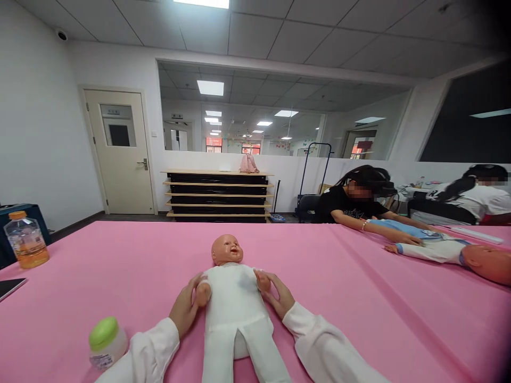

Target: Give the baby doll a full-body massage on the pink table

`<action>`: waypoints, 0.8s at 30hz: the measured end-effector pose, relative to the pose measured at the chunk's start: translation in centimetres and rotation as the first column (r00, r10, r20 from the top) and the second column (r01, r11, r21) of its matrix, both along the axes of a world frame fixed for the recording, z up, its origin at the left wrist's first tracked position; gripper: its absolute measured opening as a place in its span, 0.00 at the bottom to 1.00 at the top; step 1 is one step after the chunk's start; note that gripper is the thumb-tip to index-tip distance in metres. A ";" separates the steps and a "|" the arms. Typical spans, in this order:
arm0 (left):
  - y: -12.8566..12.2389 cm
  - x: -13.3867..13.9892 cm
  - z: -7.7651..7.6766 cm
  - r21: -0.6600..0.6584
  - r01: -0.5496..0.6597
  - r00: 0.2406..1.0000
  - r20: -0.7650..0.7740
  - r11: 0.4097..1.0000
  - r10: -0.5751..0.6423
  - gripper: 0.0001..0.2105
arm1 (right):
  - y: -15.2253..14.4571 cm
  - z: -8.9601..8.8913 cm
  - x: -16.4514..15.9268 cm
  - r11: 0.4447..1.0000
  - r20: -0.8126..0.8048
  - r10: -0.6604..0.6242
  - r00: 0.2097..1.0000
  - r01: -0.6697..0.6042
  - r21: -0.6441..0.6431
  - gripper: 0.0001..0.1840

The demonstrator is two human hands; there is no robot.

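A baby doll (233, 298) with a white cloth body lies on its back on the pink-covered table, its bald head away from me. My left hand (187, 306) is closed round the doll's arm on the left, whose small hand pokes out by my thumb. On the other side, my right hand (282, 296) grips the doll's other arm close to its hand. Both doll arms are bent in against the chest. Some of my fingers are hidden behind the arms. A jar (108, 346) with a green lid stands left of my left sleeve.
A bottle of orange drink (27, 242) and a dark flat device (11, 287) are at the left edge of the pink tablecloth (131, 255). Across the table on the right, a person (347, 199) leans over another doll (435, 247). A second person (475, 194) sits beyond.
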State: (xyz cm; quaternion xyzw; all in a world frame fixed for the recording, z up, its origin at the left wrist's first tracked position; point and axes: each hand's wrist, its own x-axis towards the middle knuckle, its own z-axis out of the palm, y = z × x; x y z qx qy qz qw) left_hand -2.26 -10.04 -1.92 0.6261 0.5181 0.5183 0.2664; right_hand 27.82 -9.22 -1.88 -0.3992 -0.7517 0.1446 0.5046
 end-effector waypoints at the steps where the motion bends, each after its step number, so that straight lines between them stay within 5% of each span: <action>1: 0.9 0.3 0.3 0.044 0.009 1.000 -0.029 0.999 -0.007 0.26 | 1.0 0.5 -0.5 0.998 -0.015 -0.047 0.999 0.046 -0.041 0.26; 6: 6.0 2.6 1.2 0.103 -0.141 0.972 -0.174 0.985 0.157 0.26 | 6.4 2.0 -3.4 0.966 -0.146 -0.256 0.956 0.246 -0.083 0.27; 12: 9.8 2.5 0.3 -0.046 -0.138 0.956 -0.266 0.989 0.121 0.22 | 9.5 0.7 -4.0 0.940 -0.002 -0.316 0.949 0.313 -0.138 0.23; 16: 10.3 2.0 -0.3 -0.098 -0.124 0.961 -0.259 0.987 0.095 0.22 | 9.6 0.2 -3.7 0.937 0.011 -0.331 0.944 0.330 -0.114 0.23; 21: 8.9 2.2 0.3 -0.064 -0.275 0.947 -0.191 0.959 0.259 0.27 | 8.5 0.2 -4.1 0.857 -0.087 -0.506 0.858 0.490 -0.157 0.31; 24: 6.9 2.1 0.6 0.027 -0.289 0.946 -0.146 0.957 0.290 0.28 | 7.1 -0.2 -3.9 0.890 -0.094 -0.456 0.885 0.453 -0.052 0.35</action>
